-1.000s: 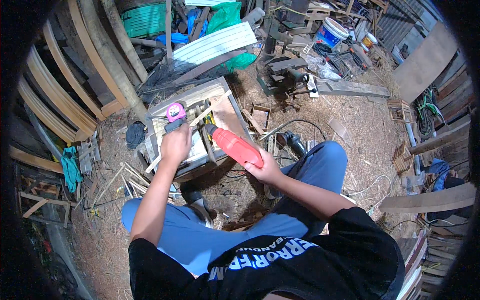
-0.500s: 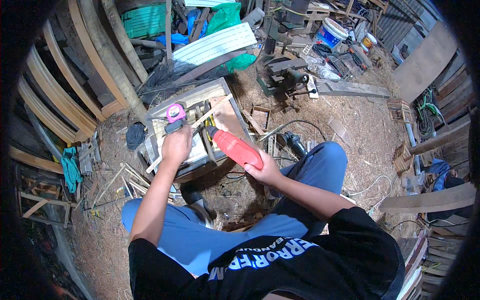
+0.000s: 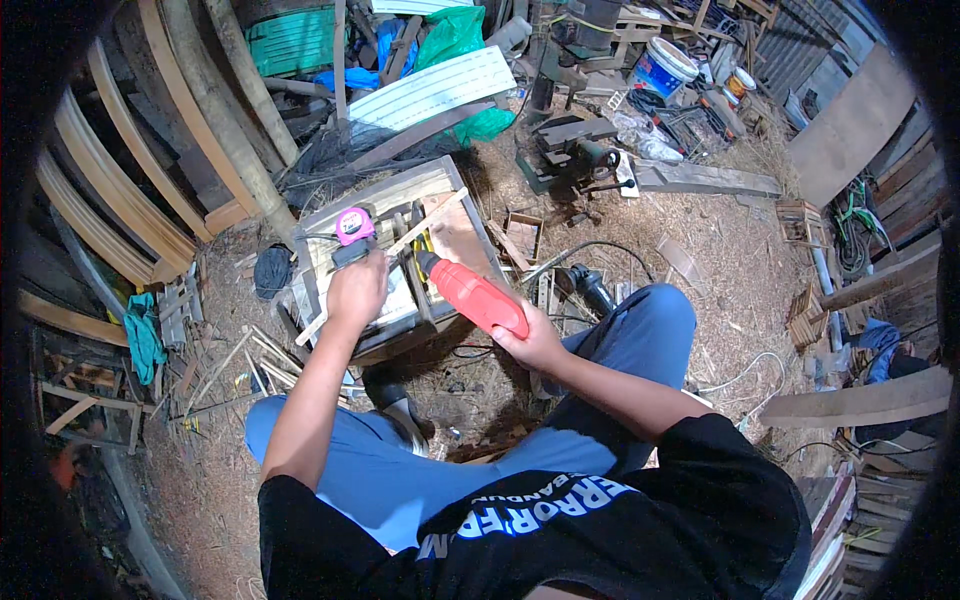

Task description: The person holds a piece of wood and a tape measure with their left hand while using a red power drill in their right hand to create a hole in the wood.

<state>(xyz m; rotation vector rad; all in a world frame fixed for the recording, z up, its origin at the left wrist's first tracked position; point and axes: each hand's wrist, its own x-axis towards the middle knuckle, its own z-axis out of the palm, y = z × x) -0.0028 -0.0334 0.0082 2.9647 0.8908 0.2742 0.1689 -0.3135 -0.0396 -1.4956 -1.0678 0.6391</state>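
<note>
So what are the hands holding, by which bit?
The right hand grips the red tool at its near end; whether the left hand grips anything can't be told.

Left of the frame's centre, the tape measure (image 3: 354, 226) sits over the upper left of the surface (image 3: 390, 186), just above the left hand (image 3: 358, 290); the tool (image 3: 475, 295) in the right hand (image 3: 530, 340) slants over its lower right. Boards (image 3: 110, 195) line the upper left, a bucket (image 3: 663, 68) stands upper right.
</note>
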